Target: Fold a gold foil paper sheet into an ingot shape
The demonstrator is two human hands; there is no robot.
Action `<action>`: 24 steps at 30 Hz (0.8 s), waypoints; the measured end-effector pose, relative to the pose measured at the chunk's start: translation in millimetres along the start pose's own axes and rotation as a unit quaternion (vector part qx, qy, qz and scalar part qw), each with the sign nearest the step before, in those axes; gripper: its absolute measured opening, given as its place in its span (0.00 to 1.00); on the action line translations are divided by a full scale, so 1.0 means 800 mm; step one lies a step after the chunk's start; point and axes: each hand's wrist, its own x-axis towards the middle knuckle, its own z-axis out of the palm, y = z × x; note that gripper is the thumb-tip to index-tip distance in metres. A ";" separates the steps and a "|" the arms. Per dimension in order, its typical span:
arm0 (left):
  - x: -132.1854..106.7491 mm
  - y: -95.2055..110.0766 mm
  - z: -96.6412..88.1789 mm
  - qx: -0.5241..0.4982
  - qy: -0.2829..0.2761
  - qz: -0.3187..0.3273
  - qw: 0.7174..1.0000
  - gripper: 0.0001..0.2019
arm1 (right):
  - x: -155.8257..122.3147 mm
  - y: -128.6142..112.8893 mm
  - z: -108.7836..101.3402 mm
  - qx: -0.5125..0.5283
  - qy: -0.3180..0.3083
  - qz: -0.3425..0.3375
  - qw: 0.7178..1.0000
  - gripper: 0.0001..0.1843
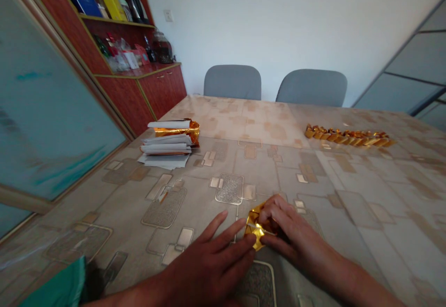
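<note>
A small piece of folded gold foil paper (258, 239) lies on the table close to me. My left hand (212, 260) rests flat with its fingers apart, and some fingertips touch the foil's left and lower edge. Curled over the foil's right side, my right hand (289, 228) pinches it; its fingers partly cover the folds. At the far left lies a stack of folded sheets (167, 151), white on one side with shiny gold showing. A row of folded gold foil pieces (348, 137) stretches along the far right of the table.
A patterned cover (205, 209) lies over the table (244, 121). Behind its far edge stand two grey chairs (232, 81). To the left are a red-brown cabinet (162, 88) with bottles and boxes, and a frosted panel (52, 93). A green cloth (59, 286) shows at lower left.
</note>
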 end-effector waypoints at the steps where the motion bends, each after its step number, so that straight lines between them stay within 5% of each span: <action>1: -0.002 -0.002 -0.002 -0.016 -0.016 -0.003 1.000 0.32 | 0.000 0.002 -0.002 0.011 -0.004 0.001 1.000 0.06; 7: -0.017 -0.010 -0.001 -0.099 -0.037 -0.031 0.994 0.39 | -0.003 0.008 -0.014 0.049 -0.032 -0.001 0.998 0.04; 11: -0.017 -0.012 0.003 -0.122 -0.038 -0.042 0.991 0.34 | -0.002 0.009 -0.024 0.057 -0.051 -0.013 0.997 0.05; 16: 0.016 -0.011 0.018 -0.138 0.039 -0.103 0.984 0.09 | 0.005 0.011 -0.031 0.046 -0.040 -0.021 0.998 0.04; 21: 0.049 -0.009 0.031 -0.123 0.132 -0.133 0.975 0.07 | 0.012 0.014 -0.019 0.024 0.039 -0.003 0.999 0.07; 24: 0.055 -0.009 0.031 -0.108 0.140 -0.149 0.973 0.08 | 0.014 0.009 -0.014 -0.054 0.053 0.005 0.997 0.09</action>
